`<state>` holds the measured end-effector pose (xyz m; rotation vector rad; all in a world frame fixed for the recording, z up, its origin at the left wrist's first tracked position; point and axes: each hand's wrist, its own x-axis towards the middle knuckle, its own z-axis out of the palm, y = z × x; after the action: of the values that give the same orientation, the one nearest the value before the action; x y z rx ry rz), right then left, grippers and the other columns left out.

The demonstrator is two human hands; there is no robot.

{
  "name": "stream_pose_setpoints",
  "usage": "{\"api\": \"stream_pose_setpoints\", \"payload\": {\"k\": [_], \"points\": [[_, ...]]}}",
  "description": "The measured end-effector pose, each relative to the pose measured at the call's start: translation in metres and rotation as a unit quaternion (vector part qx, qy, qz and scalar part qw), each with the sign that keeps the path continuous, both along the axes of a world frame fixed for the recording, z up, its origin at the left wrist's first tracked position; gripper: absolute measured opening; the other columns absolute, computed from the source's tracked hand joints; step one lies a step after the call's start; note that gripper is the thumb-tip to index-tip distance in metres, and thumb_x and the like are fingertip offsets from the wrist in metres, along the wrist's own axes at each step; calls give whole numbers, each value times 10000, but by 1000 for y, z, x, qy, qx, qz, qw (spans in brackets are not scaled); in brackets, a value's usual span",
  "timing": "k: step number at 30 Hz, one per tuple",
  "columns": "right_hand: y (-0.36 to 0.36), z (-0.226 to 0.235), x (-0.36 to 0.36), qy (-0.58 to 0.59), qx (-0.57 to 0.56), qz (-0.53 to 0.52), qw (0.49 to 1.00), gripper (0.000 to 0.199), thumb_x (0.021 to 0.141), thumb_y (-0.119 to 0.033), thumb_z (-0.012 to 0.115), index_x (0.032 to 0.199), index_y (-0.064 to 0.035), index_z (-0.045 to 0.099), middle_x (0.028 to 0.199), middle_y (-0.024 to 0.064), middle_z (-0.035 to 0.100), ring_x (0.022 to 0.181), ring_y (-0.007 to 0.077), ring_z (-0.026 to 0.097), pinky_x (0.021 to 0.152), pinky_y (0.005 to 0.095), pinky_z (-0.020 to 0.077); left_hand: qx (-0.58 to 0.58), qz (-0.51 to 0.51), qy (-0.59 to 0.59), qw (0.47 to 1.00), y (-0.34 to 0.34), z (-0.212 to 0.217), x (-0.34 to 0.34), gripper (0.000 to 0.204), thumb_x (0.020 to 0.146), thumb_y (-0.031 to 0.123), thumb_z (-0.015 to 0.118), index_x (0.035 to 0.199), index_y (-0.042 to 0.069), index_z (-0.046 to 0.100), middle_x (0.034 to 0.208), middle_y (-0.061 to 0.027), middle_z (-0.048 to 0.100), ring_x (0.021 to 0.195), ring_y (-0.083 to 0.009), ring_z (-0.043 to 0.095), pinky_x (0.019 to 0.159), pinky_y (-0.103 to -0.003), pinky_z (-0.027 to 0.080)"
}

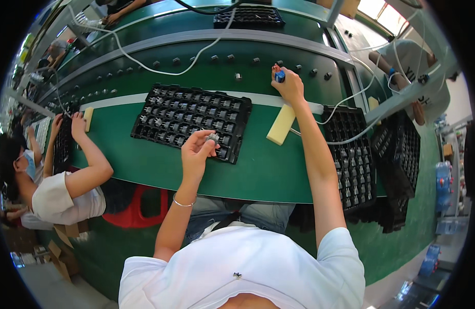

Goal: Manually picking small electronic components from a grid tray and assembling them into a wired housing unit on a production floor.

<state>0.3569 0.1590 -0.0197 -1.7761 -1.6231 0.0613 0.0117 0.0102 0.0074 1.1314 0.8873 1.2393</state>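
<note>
Across our green workbench (268, 177), our left hand (195, 150) pinches a small metallic component (213, 137) over the near right part of the black compartment tray (244, 109), its long axis running roughly left-right. Farther off rightward, our right hand (290, 88) grasps a blue-and-orange object (280, 76).

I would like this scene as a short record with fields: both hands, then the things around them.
Left hand: holds a small metallic part by the black tray's lower right area
Right hand: holds a blue-and-orange item, kind unclear
Black tray: rows of small parts
Near right forearm: pale yellow block on green table
Far right: second tray
Far left: masked co-worker
</note>
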Motion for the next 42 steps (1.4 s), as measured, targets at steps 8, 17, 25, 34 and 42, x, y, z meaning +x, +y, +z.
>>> {"api": "stream_pose_setpoints", "payload": {"k": [8,17,25,34,42], "points": [[0,9,-2,-20,-29,22,999,321,740,-303,739,959,-73,691,893,202,686,864,390,663,746,470,520,-22,-17,-36,999,2,3,4,261,912,39,665,1163,-8,616,895,-48,684,759,-88,656,604,-181,475],[-91,81,-90,446,-55,265,853,402,821,-143,748,1182,-52,599,950,2,658,724,92,613,594,220,475,-32,-1,-21,999,-5,20,11,202,875,21,713,1048,-15,614,902,-66,691,799,-100,680,595,-189,487],[-154,74,-116,563,-190,284,752,369,900,-253,689,1179,-32,592,946,34,652,702,60,597,525,196,458,25,-14,19,999,-8,27,36,206,853,57,751,1009,-25,644,846,-55,698,713,-54,633,592,-183,495],[-155,62,-109,577,-255,294,718,378,884,-206,705,1191,-26,579,989,36,651,754,54,615,549,181,478,-3,-36,76,996,-13,27,38,227,831,77,775,991,-21,648,825,-39,698,709,-32,617,587,-182,486],[-166,51,-67,530,-152,196,811,378,871,-157,703,1195,-12,572,960,41,662,744,80,635,572,186,490,159,81,363,915,15,21,-9,359,749,179,826,1015,21,645,802,-44,654,657,-118,578,607,-272,468]]}}
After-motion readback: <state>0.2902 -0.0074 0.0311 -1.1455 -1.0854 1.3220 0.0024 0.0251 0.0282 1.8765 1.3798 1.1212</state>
